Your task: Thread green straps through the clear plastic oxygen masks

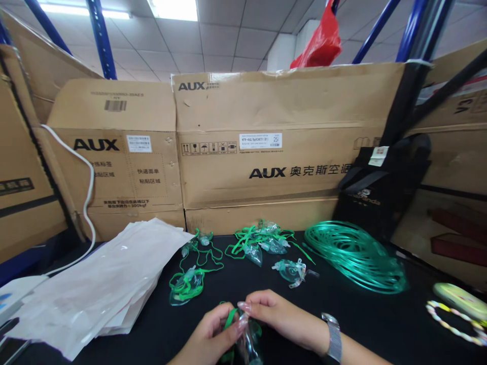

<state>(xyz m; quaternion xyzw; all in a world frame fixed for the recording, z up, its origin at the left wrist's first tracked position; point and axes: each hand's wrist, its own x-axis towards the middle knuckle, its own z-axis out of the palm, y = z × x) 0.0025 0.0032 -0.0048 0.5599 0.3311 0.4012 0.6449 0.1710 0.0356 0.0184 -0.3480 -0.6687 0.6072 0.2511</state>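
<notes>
My left hand (211,334) and my right hand (276,314) meet at the bottom centre over a black table (380,319). Together they grip a clear green-tinted oxygen mask (249,347) with a green elastic strap (229,318). The left hand cups the mask from the left; the right hand's fingers pinch its top, near the strap. On my right wrist sits a metal-band watch (333,337). More masks with green straps lie beyond: one (187,286) to the left, one (292,270) just ahead, and a tangled cluster (262,241) further back.
A stack of clear plastic bags (102,284) lies at the left. A coil of green tubing (355,256) rests at the right, beside a black tote bag (384,192). Cardboard boxes (266,137) wall the back. A beaded strand (454,319) sits at the far right.
</notes>
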